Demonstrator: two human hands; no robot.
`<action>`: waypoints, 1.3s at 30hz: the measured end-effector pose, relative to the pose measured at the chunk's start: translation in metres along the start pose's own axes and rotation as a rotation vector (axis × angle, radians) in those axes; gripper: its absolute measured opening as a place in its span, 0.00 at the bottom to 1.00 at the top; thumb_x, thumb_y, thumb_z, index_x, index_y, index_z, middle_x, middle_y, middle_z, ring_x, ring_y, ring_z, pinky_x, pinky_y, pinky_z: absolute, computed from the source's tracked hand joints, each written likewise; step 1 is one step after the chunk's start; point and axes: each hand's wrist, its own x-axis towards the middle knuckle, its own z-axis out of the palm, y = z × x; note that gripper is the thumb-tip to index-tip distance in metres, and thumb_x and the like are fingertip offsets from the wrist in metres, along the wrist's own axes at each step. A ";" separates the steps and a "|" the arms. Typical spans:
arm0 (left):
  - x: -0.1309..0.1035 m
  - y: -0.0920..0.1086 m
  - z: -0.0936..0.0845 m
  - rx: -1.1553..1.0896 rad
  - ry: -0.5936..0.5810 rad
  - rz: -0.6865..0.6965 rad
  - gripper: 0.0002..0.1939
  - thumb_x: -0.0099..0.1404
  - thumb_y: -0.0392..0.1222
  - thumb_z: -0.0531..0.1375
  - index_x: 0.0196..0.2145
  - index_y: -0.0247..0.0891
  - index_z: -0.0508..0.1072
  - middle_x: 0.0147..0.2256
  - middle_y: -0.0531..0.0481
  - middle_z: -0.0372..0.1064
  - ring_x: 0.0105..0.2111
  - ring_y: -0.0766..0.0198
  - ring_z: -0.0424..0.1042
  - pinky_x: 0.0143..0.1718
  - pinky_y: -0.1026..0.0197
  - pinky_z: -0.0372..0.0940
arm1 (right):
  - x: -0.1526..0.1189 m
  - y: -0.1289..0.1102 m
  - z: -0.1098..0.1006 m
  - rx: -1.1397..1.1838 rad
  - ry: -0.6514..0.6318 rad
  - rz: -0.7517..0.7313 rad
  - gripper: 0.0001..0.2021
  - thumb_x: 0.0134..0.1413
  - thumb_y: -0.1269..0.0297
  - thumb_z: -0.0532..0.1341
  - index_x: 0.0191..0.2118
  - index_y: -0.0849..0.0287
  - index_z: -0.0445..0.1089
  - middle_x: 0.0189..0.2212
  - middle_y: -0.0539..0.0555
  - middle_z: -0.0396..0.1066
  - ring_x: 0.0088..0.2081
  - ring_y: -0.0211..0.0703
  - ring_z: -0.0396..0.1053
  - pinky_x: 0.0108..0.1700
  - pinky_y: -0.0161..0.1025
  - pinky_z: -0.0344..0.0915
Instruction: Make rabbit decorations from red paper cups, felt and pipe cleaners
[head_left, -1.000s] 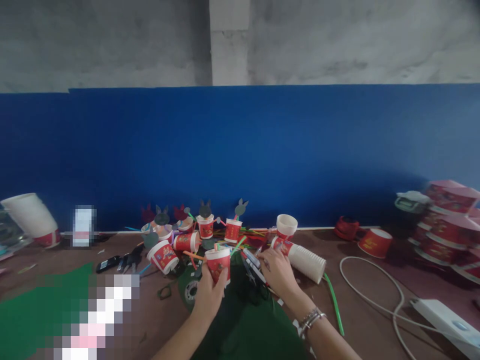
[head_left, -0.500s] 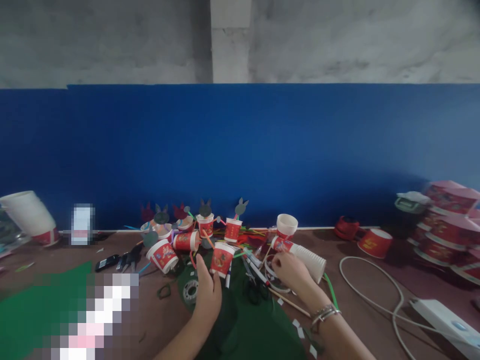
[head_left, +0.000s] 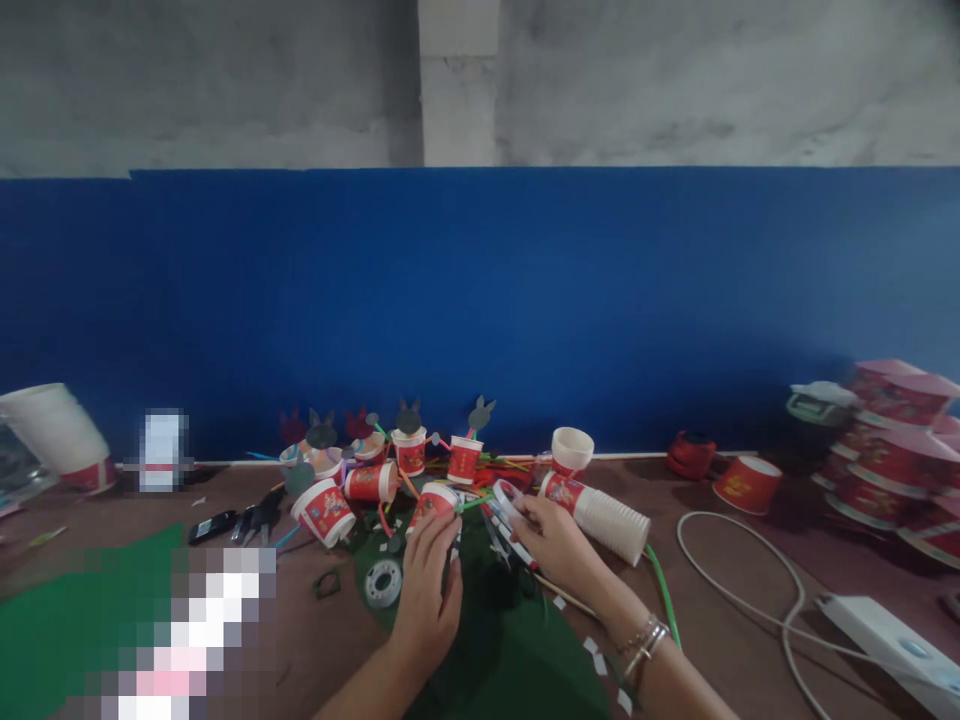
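Note:
My left hand [head_left: 431,575] has its fingers stretched out over the front of a red paper cup [head_left: 437,494], which they partly hide. Whether the fingers press on the cup I cannot tell. A green pipe cleaner [head_left: 478,502] sticks out from this cup's right side. Just to the right, my right hand [head_left: 551,535] pinches a white roll of tape [head_left: 505,500] by its edge. Another tape roll [head_left: 383,582] lies left of my left hand. Scissors [head_left: 506,570] lie between the hands, and a stack of paper cups [head_left: 600,515] lies on its side beyond the right hand.
Several red cups [head_left: 325,512] with pipe cleaner arms and paper animal heads [head_left: 482,412] stand or lie at the back. A white power strip [head_left: 892,645] and its cable [head_left: 795,600] lie at right, before stacked red cup figures [head_left: 892,460]. Keys [head_left: 255,517] lie left.
My right hand has moved left from beside the cup stack and now holds up the white tape roll. My left hand has come over the cup's front, and the cup has shifted slightly left.

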 end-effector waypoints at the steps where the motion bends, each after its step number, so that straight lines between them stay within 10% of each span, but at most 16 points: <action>1: -0.001 0.000 0.000 -0.005 -0.009 0.002 0.26 0.63 0.31 0.50 0.59 0.42 0.55 0.55 0.41 0.59 0.59 0.53 0.53 0.58 0.44 0.52 | -0.001 -0.004 0.003 0.046 0.037 -0.059 0.09 0.57 0.67 0.52 0.28 0.58 0.65 0.24 0.49 0.69 0.30 0.40 0.67 0.40 0.39 0.64; 11: -0.002 -0.002 0.000 -0.159 0.024 -0.077 0.29 0.65 0.32 0.49 0.62 0.44 0.50 0.59 0.40 0.52 0.60 0.53 0.51 0.57 0.45 0.55 | -0.016 -0.031 0.030 0.096 0.066 -0.394 0.06 0.56 0.71 0.52 0.35 0.56 0.65 0.30 0.53 0.71 0.38 0.45 0.68 0.52 0.49 0.60; 25: 0.001 0.002 -0.004 -0.248 0.012 -0.117 0.11 0.64 0.36 0.53 0.42 0.39 0.70 0.51 0.40 0.65 0.54 0.53 0.62 0.54 0.47 0.59 | -0.020 -0.029 0.039 -0.026 0.057 -0.389 0.09 0.59 0.73 0.49 0.42 0.58 0.62 0.32 0.54 0.70 0.32 0.43 0.64 0.38 0.42 0.60; 39: 0.005 0.008 -0.007 -0.219 0.073 -0.168 0.05 0.64 0.37 0.53 0.30 0.39 0.68 0.34 0.47 0.67 0.39 0.59 0.67 0.43 0.56 0.62 | -0.024 -0.035 0.042 -0.049 0.065 -0.375 0.08 0.59 0.72 0.49 0.36 0.58 0.64 0.27 0.51 0.69 0.29 0.41 0.65 0.38 0.41 0.54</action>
